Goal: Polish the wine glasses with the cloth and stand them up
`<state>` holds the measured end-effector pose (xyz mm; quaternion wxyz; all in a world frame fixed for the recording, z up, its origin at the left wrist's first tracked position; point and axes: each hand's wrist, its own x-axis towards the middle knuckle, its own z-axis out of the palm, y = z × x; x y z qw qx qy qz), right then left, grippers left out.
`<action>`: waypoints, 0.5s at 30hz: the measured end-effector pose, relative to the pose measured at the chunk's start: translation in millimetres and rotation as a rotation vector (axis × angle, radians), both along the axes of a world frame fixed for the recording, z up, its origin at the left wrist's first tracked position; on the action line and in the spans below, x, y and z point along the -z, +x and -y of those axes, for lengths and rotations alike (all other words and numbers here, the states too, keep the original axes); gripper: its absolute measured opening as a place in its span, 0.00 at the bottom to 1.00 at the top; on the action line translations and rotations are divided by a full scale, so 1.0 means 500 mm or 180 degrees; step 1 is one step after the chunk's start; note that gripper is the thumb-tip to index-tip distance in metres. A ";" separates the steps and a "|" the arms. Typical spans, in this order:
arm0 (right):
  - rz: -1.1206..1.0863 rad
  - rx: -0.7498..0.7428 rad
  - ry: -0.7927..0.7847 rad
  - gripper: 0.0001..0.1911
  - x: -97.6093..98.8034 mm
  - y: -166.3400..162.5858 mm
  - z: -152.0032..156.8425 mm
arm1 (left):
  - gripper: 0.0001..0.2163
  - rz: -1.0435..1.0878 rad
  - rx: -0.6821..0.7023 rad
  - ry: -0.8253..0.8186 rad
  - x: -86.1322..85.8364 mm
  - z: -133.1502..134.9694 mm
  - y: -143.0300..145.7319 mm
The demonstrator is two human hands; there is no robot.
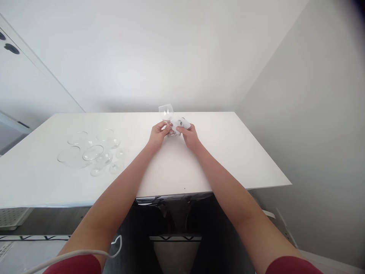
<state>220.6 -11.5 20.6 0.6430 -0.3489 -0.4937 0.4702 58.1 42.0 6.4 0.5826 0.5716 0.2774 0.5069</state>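
Observation:
Near the back of the white table, my left hand is closed around the stem of a clear wine glass. The bowl points up and leans a little to the left; its foot is partly covered. Close beside it, my right hand grips a crumpled white cloth with a few dark marks on it. The cloth lies against the lower part of the glass. Whether it is fabric or paper is hard to tell.
Several clear stemmed glasses stand close together on the left of the white table. A white wall rises behind the table, with a grey wall at the right. A white cable crosses by my left forearm. Shelving shows below the front edge.

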 end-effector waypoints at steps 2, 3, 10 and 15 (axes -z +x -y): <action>-0.0070 -0.0170 -0.0027 0.18 -0.001 0.004 -0.004 | 0.22 -0.0037 -0.0129 0.0054 -0.003 0.000 -0.001; -0.0177 -0.0245 -0.0077 0.22 -0.001 0.006 -0.007 | 0.22 -0.0055 -0.0224 0.0085 -0.003 0.000 -0.002; -0.0401 -0.0097 -0.0568 0.24 0.020 -0.010 -0.028 | 0.18 -0.0525 -0.0283 0.0183 0.005 -0.002 -0.006; 0.0027 -0.0528 -0.0585 0.21 0.021 -0.026 -0.023 | 0.14 -0.0994 -0.0843 0.0624 -0.002 0.002 -0.006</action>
